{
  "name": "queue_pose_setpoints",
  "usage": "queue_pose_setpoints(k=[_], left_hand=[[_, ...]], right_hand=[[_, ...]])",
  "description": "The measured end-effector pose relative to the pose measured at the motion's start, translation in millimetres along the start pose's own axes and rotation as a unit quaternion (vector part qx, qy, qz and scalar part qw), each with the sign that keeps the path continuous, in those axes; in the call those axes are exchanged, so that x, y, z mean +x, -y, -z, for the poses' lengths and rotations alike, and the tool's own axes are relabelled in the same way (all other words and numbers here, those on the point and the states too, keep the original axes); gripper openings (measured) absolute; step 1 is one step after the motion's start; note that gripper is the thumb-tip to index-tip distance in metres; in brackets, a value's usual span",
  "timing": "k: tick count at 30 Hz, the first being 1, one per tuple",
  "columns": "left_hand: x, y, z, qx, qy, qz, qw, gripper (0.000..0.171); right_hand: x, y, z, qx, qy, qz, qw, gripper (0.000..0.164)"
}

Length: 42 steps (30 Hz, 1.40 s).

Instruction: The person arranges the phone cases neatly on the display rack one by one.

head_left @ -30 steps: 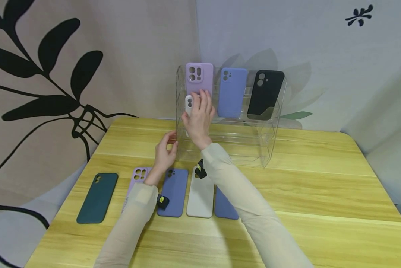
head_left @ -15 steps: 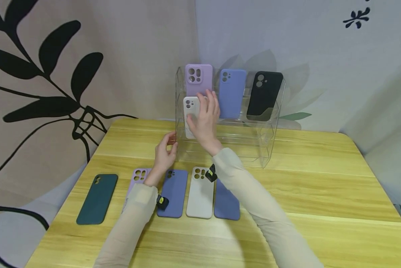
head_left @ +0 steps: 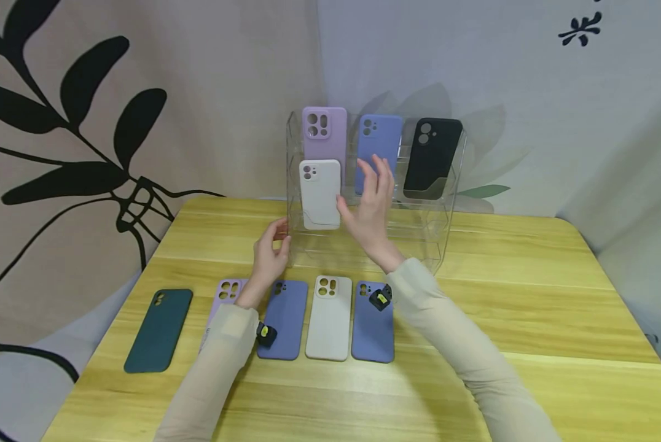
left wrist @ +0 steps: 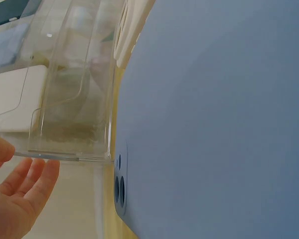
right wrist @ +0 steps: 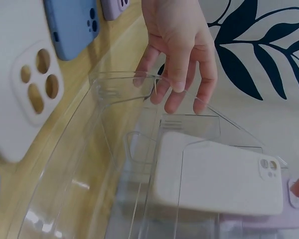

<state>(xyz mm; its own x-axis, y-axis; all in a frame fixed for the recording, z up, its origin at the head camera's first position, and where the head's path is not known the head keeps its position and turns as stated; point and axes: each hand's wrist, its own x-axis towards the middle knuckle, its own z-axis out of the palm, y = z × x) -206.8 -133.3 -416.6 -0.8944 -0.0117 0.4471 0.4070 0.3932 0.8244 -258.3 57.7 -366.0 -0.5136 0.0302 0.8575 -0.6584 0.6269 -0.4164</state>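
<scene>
A white phone case [head_left: 320, 195] leans in the left slot of a lower tier of the clear display stand [head_left: 386, 242]. To the right of that case, in front of the stand, hovers my right hand [head_left: 369, 221], fingers spread and slightly bent, holding nothing. My left hand [head_left: 271, 255] is at the stand's left side panel, and its fingertips touch the panel in the left wrist view. On the top tier stand a purple phone case [head_left: 325, 132], a light blue phone case [head_left: 379, 135] and a black phone case [head_left: 432, 156].
A row of cases lies before the stand: a dark green case [head_left: 159, 331], a lilac case [head_left: 228, 290] partly under the left arm, a blue case [head_left: 285, 325], a white case [head_left: 330, 325] and another blue case [head_left: 372, 334]. Patterned curtains hang behind the wooden table [head_left: 529, 319].
My right hand has let go of the white case in the stand and moved right, leaving it fully visible. The left hand has stayed at the stand's side.
</scene>
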Motion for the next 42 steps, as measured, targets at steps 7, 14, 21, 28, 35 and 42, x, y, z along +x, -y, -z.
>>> queue_pose_setpoints(k=[7,14,21,28,35,42], left_hand=[[0.2,1.0,0.3,0.004,-0.001,0.000,1.0000,0.033],[0.6,2.2,0.2,0.003,0.001,-0.007,1.0000,0.034],[0.1,1.3,0.1,0.004,0.004,0.001,1.0000,0.034],[0.1,1.5,-0.3,0.007,0.001,0.000,1.0000,0.033],[-0.2,1.6,-0.3,0.005,0.004,0.010,0.9999,0.034],[0.0,0.0,0.1,0.004,0.007,0.008,0.9999,0.034]], right_hand=[[-10.2,-12.9,24.4,-0.002,0.013,-0.021,1.000,0.061],[-19.4,-33.5,50.2,0.005,0.000,-0.001,1.000,0.055],[-23.6,-58.1,75.1,0.012,-0.040,0.004,0.999,0.047],[-31.7,-81.9,99.7,-0.008,-0.045,-0.037,0.998,0.048],[-47.7,-95.4,115.1,-0.017,-0.022,-0.081,0.996,0.047],[-56.3,-100.2,122.2,-0.014,0.011,-0.127,0.992,0.052]])
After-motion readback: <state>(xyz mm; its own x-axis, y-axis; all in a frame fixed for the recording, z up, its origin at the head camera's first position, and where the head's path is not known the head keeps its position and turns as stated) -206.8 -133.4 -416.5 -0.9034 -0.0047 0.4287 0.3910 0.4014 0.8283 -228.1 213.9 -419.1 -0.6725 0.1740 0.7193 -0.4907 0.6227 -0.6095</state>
